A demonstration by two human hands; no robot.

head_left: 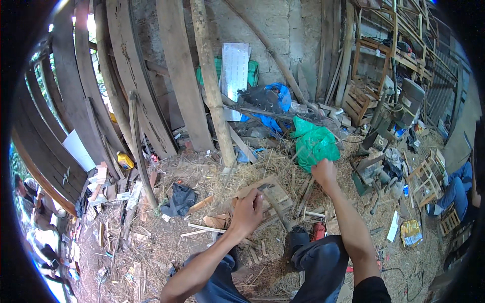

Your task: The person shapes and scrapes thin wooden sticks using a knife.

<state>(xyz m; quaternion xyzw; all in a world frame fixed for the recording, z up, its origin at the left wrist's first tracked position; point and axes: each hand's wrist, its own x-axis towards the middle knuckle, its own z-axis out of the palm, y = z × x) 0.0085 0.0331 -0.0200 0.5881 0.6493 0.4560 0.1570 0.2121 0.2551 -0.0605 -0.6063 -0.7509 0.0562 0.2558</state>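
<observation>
My left hand point(247, 214) is closed, its fingers curled together above the left side of a low wooden block point(281, 194). Whatever it may pinch is too small to make out. Beside its fingertips, a wooden handle point(279, 211) with a dark piece point(263, 187) at its upper end, perhaps a hammer, slants across the block toward my boot. My right hand point(325, 173) is raised further forward in a fist. Behind it in the picture lies a crumpled green plastic bag point(314, 144); contact cannot be told. The inside of this fist is hidden.
Straw and wood scraps cover the ground around my boots point(298, 238). A wooden post point(212, 91) stands ahead. A black plastic bag point(180, 200) lies left, a red container point(319, 232) near my knee. Machinery point(386, 111) and crates point(426, 179) stand right; another person's legs point(454, 189) show there.
</observation>
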